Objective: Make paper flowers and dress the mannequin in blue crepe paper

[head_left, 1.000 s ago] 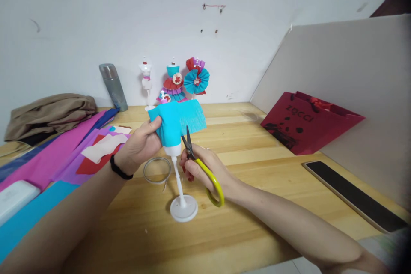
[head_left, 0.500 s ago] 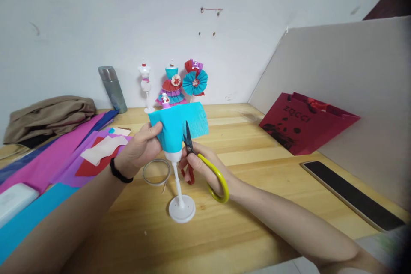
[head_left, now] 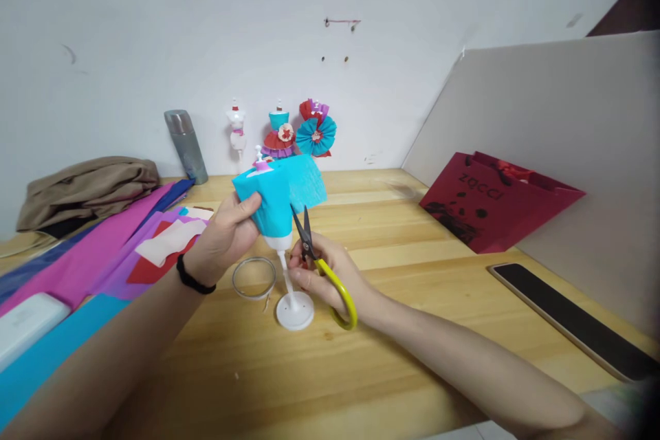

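Blue crepe paper (head_left: 273,203) wraps around a small white mannequin (head_left: 279,243) on a stand with a round base, and a loose flap of it sticks out to the right. My left hand (head_left: 234,227) grips the wrapped paper and mannequin from the left, thumb in front. In my right hand (head_left: 327,275) are scissors (head_left: 335,289) with yellow and red handles. Their black blades are spread and point up, the left tip at the paper's right edge below the flap. The mannequin leans slightly, its top to the left.
A tape ring (head_left: 254,278) lies behind the stand. Coloured paper sheets (head_left: 118,220), brown cloth (head_left: 87,189) and a bottle (head_left: 185,148) are at left. Decorated mannequins (head_left: 279,127) stand behind. At right are a red bag (head_left: 495,203) and a phone (head_left: 572,320).
The scissor blades have opened wider, and my right hand has shifted slightly left. The mannequin has tilted, its top toward me and to the left, its base farther away.
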### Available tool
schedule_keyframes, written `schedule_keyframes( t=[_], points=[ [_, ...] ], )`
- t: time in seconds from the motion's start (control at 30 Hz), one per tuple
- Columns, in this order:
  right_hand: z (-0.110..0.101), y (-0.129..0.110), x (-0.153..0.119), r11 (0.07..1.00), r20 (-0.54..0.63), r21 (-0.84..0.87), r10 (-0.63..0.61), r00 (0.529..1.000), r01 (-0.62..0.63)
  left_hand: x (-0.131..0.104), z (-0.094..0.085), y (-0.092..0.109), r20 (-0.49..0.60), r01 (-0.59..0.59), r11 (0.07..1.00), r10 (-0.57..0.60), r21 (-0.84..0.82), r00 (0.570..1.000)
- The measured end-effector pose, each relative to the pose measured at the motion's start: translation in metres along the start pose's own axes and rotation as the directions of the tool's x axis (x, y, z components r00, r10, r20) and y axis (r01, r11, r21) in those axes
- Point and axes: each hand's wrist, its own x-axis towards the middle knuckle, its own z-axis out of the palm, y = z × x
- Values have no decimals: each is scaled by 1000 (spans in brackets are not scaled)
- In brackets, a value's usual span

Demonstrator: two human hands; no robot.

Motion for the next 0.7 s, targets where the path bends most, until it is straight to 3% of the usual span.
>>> schedule_keyframes(
  t=[0.17, 0.5, 0.6, 0.7],
  points=[
    [8, 4, 1, 994, -3, -108, -5, 1000, 5, 1, 0, 0, -33, -67, 997, 68, 36, 997],
    [17, 22, 8, 983, -87, -166, -93, 992, 78, 2, 6, 1, -72, -72, 997, 72, 0, 995],
    [18, 22, 6, 975, -90, -198, -121, 989, 101, 2, 18, 13, -191, -29, 996, 12, -86, 982],
    [19, 22, 5, 965, -92, -232, -149, 985, 124, 1, 28, 25, -345, 28, 987, -81, -156, 935]
  ],
)
